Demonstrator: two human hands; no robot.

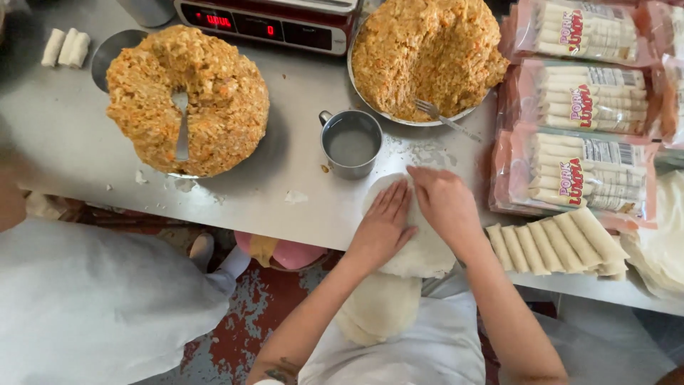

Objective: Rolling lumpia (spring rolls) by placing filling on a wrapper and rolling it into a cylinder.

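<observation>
Left hand (385, 222) and right hand (447, 207), both spread flat, pressing wrapper (426, 251) at desk (299, 192) edge, smoothing it; cup (350, 145) at eleven o'clock.

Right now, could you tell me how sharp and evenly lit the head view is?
Head view: even, soft light with faint shadows; mild sheen on the steel table and glare on the sealed roll packets; both hands on the wrapper stack are slightly soft; edges look bowed and blurred.
</observation>
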